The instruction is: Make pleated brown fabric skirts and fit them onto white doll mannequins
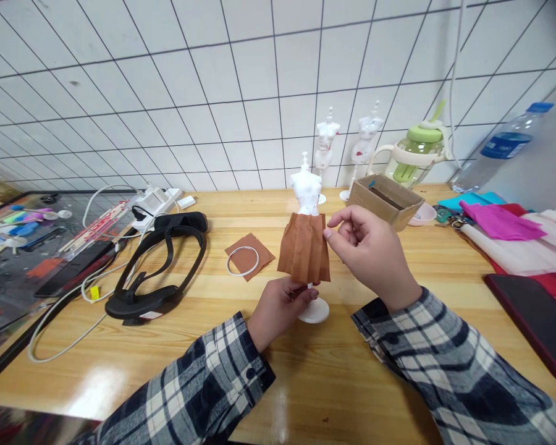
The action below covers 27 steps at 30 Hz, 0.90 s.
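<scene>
A small white dress-form mannequin [306, 191] stands in front of me, wearing a pleated brown fabric skirt [303, 250]. My left hand [280, 309] is closed around the thin pole under the skirt, just above the round white base [315, 311]. At the skirt's right edge, near the waist, the thumb and index finger of my right hand [368, 250] are pinched together on the fabric; the exact contact is partly hidden. Left of the mannequin, a silvery ring [228, 266] lies partly over a brown fabric square [252, 241].
Behind stand two more mannequins [327, 145], a cardboard box [375, 201], a green-lidded cup [417, 151] and a water bottle [500, 154]. At right lie coloured fabrics [500, 222] and a dark phone [528, 321]. A black headset strap [167, 290], cables and a power strip [160, 204] are left.
</scene>
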Each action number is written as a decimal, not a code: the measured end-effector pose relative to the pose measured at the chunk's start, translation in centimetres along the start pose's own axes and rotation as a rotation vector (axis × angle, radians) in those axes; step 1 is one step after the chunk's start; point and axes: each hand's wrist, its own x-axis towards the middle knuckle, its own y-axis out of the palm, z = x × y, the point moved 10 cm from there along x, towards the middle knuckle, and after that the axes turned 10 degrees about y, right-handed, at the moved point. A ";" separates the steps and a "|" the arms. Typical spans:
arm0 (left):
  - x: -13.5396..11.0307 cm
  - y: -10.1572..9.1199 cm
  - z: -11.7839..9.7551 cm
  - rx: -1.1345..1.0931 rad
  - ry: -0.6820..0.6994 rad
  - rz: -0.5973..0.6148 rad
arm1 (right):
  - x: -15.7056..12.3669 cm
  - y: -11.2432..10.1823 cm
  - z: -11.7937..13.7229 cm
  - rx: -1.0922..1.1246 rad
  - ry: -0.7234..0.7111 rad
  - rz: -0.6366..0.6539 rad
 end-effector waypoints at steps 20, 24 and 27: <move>0.2 -1.0 -0.6 0.166 0.079 -0.039 | -4.0 4.2 2.6 -0.488 -0.249 -0.003; 0.3 -1.5 -0.1 0.140 0.029 -0.074 | -3.7 0.9 4.1 -0.321 -0.323 -0.127; 0.6 -3.5 0.5 0.117 0.015 -0.191 | -2.1 0.0 1.9 -0.058 -0.109 -0.060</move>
